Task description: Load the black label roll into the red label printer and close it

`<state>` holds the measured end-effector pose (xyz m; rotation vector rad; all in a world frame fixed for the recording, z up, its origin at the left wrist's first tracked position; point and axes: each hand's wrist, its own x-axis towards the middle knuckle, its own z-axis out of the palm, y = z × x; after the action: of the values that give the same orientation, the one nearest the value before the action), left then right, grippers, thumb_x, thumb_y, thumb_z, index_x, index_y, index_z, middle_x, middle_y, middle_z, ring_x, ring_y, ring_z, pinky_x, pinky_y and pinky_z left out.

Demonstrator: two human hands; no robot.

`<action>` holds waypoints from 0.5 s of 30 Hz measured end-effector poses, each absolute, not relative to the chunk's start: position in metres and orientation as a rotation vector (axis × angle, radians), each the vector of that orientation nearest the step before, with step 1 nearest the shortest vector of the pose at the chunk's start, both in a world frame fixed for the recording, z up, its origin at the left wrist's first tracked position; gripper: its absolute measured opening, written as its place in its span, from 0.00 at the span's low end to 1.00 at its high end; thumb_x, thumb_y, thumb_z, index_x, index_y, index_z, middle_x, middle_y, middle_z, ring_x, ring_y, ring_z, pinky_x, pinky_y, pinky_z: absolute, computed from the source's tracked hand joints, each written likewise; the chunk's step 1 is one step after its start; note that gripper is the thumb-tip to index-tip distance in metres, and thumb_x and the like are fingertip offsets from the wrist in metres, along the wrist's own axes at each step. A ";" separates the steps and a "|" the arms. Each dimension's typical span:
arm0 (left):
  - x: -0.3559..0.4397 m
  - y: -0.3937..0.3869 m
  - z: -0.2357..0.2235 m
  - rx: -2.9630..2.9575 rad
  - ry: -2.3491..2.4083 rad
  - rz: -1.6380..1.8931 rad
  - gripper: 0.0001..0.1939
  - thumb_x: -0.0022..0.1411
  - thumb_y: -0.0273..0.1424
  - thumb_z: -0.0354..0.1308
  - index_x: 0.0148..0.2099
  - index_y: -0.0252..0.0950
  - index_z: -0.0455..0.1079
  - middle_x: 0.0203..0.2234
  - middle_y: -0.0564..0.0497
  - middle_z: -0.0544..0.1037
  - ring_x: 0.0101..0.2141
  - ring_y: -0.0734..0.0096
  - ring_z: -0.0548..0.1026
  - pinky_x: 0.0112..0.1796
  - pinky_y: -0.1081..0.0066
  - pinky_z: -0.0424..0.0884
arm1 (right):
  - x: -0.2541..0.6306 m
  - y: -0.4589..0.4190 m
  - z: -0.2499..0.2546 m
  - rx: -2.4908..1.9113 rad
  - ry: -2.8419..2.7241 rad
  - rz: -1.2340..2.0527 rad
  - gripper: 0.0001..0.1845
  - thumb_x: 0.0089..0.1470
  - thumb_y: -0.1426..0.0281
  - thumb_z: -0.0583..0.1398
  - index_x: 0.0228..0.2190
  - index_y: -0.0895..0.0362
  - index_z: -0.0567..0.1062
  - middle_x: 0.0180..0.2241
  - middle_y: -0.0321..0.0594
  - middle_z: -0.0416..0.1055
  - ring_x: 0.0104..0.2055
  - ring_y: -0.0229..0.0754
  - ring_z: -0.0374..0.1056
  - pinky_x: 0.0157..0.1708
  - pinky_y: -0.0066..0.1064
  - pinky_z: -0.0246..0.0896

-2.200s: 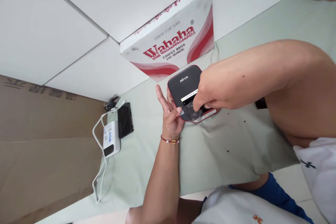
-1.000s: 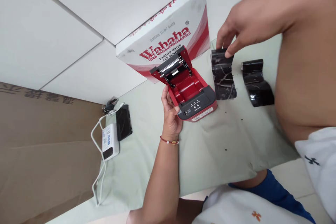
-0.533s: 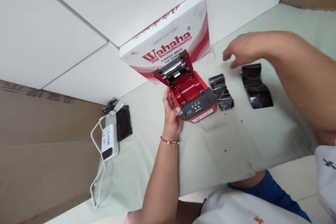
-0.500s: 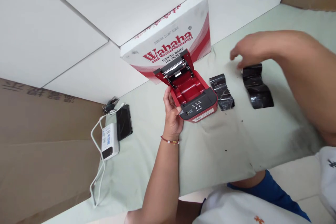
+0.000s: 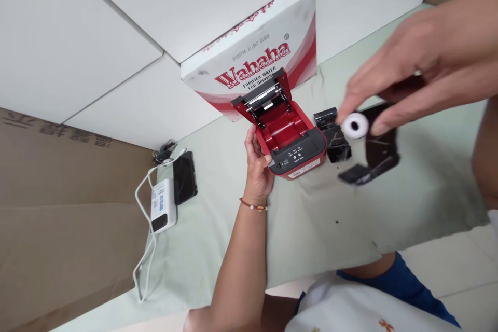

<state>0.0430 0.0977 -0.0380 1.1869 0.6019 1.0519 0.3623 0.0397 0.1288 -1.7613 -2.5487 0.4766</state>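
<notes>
A small red and black printer point(image 5: 288, 141) sits on the pale green cloth point(image 5: 311, 218) with its lid tipped open, showing an empty red bay. My left hand point(image 5: 257, 166) grips the printer's left side, fingers curled on it. My right hand point(image 5: 420, 72) is raised above the cloth and pinches a black paper roll point(image 5: 373, 137) with a white core end, its loose tail hanging down. A second black strip point(image 5: 335, 137) lies on the cloth just right of the printer.
A white and red Wahaha carton point(image 5: 257, 57) stands right behind the printer. At the left lie a white power bank point(image 5: 162, 205) with a white cable and a black phone point(image 5: 184, 177). Brown cardboard point(image 5: 58, 207) covers the floor on the left.
The printer's lid went from closed to open. My right hand laid one black strip down beside the printer, then reached right and lifted the black roll off the cloth.
</notes>
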 end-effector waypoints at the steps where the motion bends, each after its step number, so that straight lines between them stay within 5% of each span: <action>1: 0.043 0.098 -0.038 1.187 0.604 1.052 0.48 0.58 0.49 0.80 0.76 0.61 0.67 0.78 0.51 0.69 0.79 0.46 0.67 0.78 0.47 0.67 | 0.349 0.044 0.138 -1.678 -2.600 0.494 0.20 0.75 0.62 0.60 0.53 0.61 0.88 0.47 0.49 0.84 0.50 0.47 0.76 0.53 0.37 0.64; 4: 0.043 0.098 -0.037 1.173 0.613 1.054 0.47 0.58 0.48 0.80 0.76 0.60 0.67 0.78 0.51 0.70 0.79 0.46 0.67 0.79 0.46 0.65 | 0.303 0.064 0.157 -1.505 -2.729 0.450 0.19 0.71 0.64 0.63 0.57 0.58 0.86 0.45 0.45 0.83 0.45 0.46 0.75 0.49 0.36 0.64; 8: 0.043 0.097 -0.034 1.180 0.629 1.034 0.49 0.57 0.48 0.81 0.77 0.60 0.67 0.79 0.50 0.68 0.79 0.43 0.66 0.79 0.42 0.65 | 0.253 0.088 0.153 -1.788 -2.800 0.306 0.15 0.65 0.71 0.63 0.49 0.59 0.87 0.36 0.43 0.79 0.37 0.47 0.74 0.40 0.37 0.63; 15: 0.045 0.094 -0.032 1.197 0.663 1.035 0.51 0.57 0.52 0.80 0.78 0.60 0.65 0.82 0.51 0.66 0.82 0.40 0.62 0.81 0.40 0.62 | 0.238 0.099 0.136 -1.862 -2.719 0.460 0.16 0.65 0.72 0.64 0.51 0.61 0.86 0.36 0.45 0.79 0.42 0.49 0.76 0.43 0.38 0.65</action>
<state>0.0449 0.0938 -0.0318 1.1974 0.6634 1.0353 0.2381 0.0986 0.1355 -1.8622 -2.7192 0.4595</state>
